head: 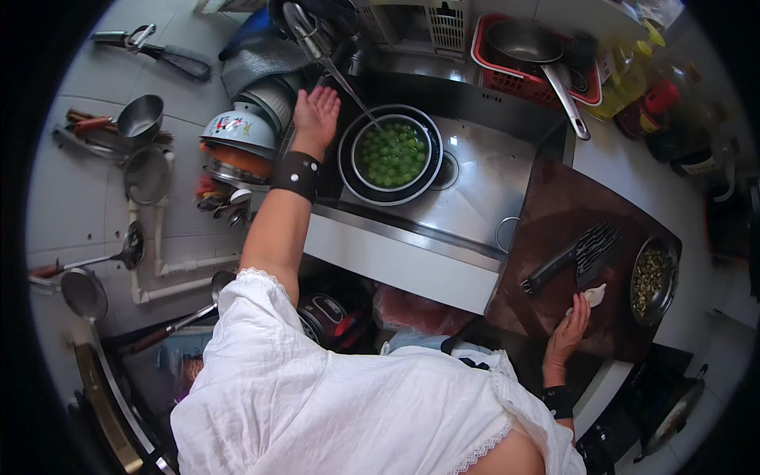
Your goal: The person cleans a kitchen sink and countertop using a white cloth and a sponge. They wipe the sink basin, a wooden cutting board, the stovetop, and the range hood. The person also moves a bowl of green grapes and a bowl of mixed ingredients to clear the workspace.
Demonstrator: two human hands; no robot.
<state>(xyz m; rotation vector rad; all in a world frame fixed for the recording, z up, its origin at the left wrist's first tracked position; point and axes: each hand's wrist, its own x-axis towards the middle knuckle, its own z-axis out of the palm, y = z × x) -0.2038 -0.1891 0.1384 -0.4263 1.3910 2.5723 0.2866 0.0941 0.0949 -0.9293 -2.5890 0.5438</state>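
Note:
My left hand (317, 116) is raised beside the faucet (309, 35), its fingers apart and nothing in it. A thin stream of water falls into a metal bowl of green grapes (395, 155), which stands inside a larger dark-walled basin (389, 200) in the steel sink (475, 172). On the brown cutting board (540, 202), my right hand (568, 332) touches a small white dumpling-like piece (595, 295); whether it grips the piece is hidden. A cleaver with a black handle (552, 270) lies just above that hand. At the board's right edge sits a metal bowl of chopped filling (653, 279).
Stacked bowls (237, 127) stand left of the sink near my left forearm. Behind the sink's right corner, a red basket (510, 83) holds a saucepan (525, 41) whose handle juts forward. Bottles (623, 77) line the right counter. Ladles and strainers (147, 172) hang at left.

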